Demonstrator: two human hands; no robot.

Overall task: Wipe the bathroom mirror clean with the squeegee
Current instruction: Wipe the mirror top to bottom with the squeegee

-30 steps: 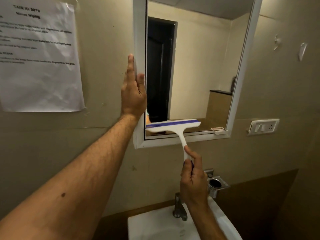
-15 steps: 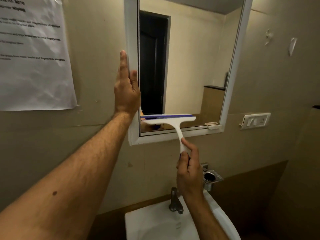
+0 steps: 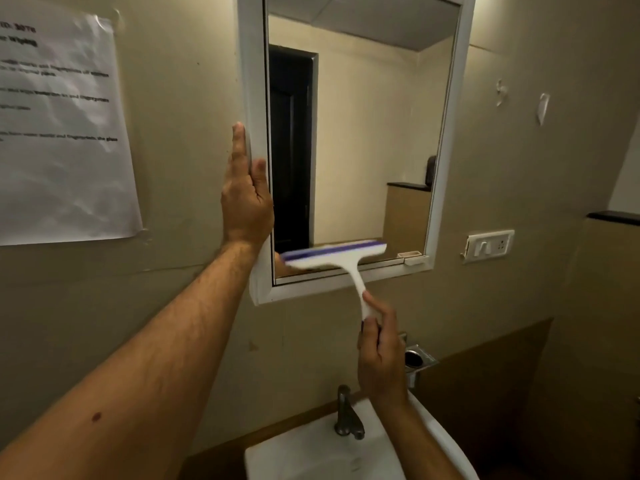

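A white-framed mirror (image 3: 446,133) hangs on the beige wall. The white squeegee (image 3: 337,255) with a purple blade strip lies across the glass near its bottom edge, tilted with the left end lower. My right hand (image 3: 379,358) grips the squeegee's handle below the frame. My left hand (image 3: 246,192) is flat against the mirror's left frame edge, with straight fingers pointing up and the thumb on the front of the frame.
A white sink (image 3: 311,455) with a metal tap (image 3: 348,419) sits directly below. A metal holder (image 3: 417,362) is on the wall beside my right hand. A switch plate (image 3: 490,244) is right of the mirror, a taped paper sheet (image 3: 59,133) left.
The squeegee has stayed near the bottom of the glass, its blade now tilted and blurred. My view has shifted up, showing more of the mirror's top. My left hand stays on the frame.
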